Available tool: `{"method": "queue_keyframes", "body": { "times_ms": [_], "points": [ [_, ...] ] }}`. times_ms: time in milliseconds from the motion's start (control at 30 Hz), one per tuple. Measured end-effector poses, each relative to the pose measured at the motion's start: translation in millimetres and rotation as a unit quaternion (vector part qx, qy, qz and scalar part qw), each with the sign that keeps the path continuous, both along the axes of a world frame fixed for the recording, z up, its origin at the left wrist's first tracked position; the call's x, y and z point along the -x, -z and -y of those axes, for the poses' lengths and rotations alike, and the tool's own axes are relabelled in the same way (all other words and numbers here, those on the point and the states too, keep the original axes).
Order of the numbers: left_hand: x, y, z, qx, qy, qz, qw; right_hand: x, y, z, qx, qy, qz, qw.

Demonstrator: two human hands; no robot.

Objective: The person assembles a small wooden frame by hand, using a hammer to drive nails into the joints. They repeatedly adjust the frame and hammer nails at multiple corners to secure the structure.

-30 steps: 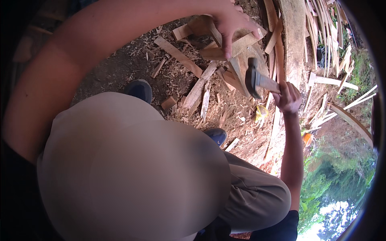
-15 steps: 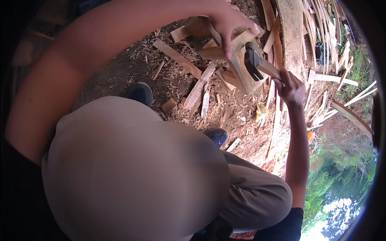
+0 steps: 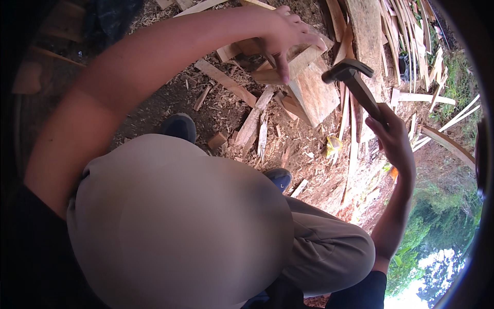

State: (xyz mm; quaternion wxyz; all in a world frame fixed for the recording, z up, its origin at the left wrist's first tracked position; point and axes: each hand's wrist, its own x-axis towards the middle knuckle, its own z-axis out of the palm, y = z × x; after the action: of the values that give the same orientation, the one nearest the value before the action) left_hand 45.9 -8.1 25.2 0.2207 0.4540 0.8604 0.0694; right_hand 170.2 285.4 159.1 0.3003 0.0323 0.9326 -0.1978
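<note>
My right hand (image 3: 395, 135) grips the handle of a claw hammer (image 3: 363, 92). The hammer's dark metal head is raised to the right of a wooden piece (image 3: 315, 92) made of boards set at angles, and it does not touch it. My left hand (image 3: 289, 37) is closed over the upper edge of that wooden piece, with one finger reaching down its near side. Part of the piece is hidden behind the left hand. No nail can be made out.
Wood shavings and offcuts (image 3: 226, 81) cover the dirt ground. A long plank (image 3: 364, 46) lies beyond the work, with a pile of thin strips (image 3: 411, 41) to its right. A yellow wrapper (image 3: 334, 146) lies near my shoe (image 3: 279, 178).
The hammer has swung up and to the right, away from the wooden piece, and its head has turned. My left hand stays on the piece, which has shifted slightly.
</note>
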Motion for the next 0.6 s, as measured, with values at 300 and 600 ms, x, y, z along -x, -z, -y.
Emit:
{"method": "queue_keyframes", "body": {
  "times_ms": [300,600],
  "points": [
    [-4,-3,0,0.005,0.008,-0.033,0.999,47,-47,69,-0.21,-0.267,0.052,0.939],
    [-4,-3,4,-0.028,0.016,-0.006,0.999,108,-24,113,-0.289,-0.359,0.142,0.876]
  ]
}}
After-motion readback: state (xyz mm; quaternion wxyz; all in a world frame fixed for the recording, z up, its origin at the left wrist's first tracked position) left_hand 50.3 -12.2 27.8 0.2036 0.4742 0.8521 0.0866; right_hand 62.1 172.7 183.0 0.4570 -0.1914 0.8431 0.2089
